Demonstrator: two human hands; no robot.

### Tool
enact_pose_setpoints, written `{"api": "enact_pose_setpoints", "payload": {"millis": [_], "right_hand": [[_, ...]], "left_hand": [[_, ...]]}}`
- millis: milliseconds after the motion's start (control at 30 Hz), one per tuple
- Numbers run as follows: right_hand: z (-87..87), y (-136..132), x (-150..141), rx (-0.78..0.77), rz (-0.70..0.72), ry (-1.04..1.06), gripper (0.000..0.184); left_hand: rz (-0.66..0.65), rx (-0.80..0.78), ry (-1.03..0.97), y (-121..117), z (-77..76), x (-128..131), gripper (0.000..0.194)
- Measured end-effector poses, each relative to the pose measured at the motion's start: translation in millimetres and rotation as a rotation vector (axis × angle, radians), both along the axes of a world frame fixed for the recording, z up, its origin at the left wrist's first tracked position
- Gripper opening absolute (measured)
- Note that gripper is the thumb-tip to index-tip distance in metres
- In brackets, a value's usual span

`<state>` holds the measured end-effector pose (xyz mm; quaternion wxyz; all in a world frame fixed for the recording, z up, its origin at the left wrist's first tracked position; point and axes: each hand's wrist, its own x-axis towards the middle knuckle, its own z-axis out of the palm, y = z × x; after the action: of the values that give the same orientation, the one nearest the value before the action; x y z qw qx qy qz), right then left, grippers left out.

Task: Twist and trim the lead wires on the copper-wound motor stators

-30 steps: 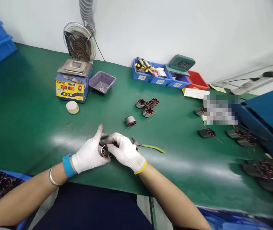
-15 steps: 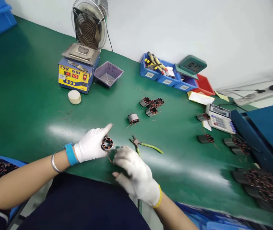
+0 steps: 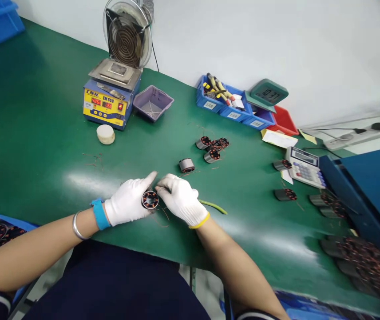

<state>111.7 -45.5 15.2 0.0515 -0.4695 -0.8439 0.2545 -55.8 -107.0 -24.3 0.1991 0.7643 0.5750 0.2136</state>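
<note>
My left hand (image 3: 126, 200), in a white glove, is closed around a motor stator (image 3: 150, 200), a steel ring with copper windings, its open end facing up. Thin copper wires (image 3: 165, 213) trail from the stator's lower right. Close by its right edge, my gloved right hand (image 3: 178, 195) has thumb and fingers pinched together; whatever is between the fingertips is too small to make out. Green-handled cutters (image 3: 214, 206) lie on the table, mostly hidden behind the right hand. Beyond the hands, one stator (image 3: 186, 165) lies on its side, and several others (image 3: 211, 155) sit grouped behind it.
A blue and yellow solder pot (image 3: 110, 100) stands at the back, beside a purple tray (image 3: 153, 104) and a round pale block (image 3: 105, 134). Blue tool bins (image 3: 208, 104), a clock (image 3: 269, 92) and a calculator (image 3: 305, 166) line the back right. More stators (image 3: 359, 262) crowd the right side.
My right hand has moved up and left to the stator's right edge, its fingers now pinched, and covers the cutters' jaws. My left hand still holds the stator in about the same place.
</note>
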Motion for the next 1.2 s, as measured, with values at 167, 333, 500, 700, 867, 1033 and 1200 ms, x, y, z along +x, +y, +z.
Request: {"api": "enact_pose_setpoints", "payload": {"millis": [167, 333, 500, 700, 867, 1033, 1200], "right_hand": [[-2.8, 1, 14, 0.003, 0.016, -0.158, 0.015], [5.5, -36, 42, 0.284, 0.015, -0.068, 0.015], [0.1, -72, 41, 0.491, 0.396, 0.102, 0.024], [-22.2, -75, 35, 0.334, 0.428, -0.095, 0.019], [-8.9, -57, 35, 0.330, 0.498, -0.282, 0.015], [5.3, -36, 26, 0.368, 0.487, -0.440, 0.017], [2.1, -37, 30, 0.248, 0.446, -0.296, 0.017]], "left_hand": [[-0.025, -0.025, -0.019, 1, 0.0, -1, 0.091], [-0.012, -0.042, 0.004, 1, 1.7, 0, 0.088], [0.009, -0.024, 0.090, 0, 1.1, 1, 0.082], [-0.017, 0.010, 0.115, -1, -2.5, 0, 0.044], [0.004, 0.029, 0.116, -1, -0.7, 2, 0.030], [0.008, 0.051, 0.131, 0, -0.5, 4, 0.025], [-0.010, 0.029, 0.140, 1, 0.9, 2, 0.028]]}}
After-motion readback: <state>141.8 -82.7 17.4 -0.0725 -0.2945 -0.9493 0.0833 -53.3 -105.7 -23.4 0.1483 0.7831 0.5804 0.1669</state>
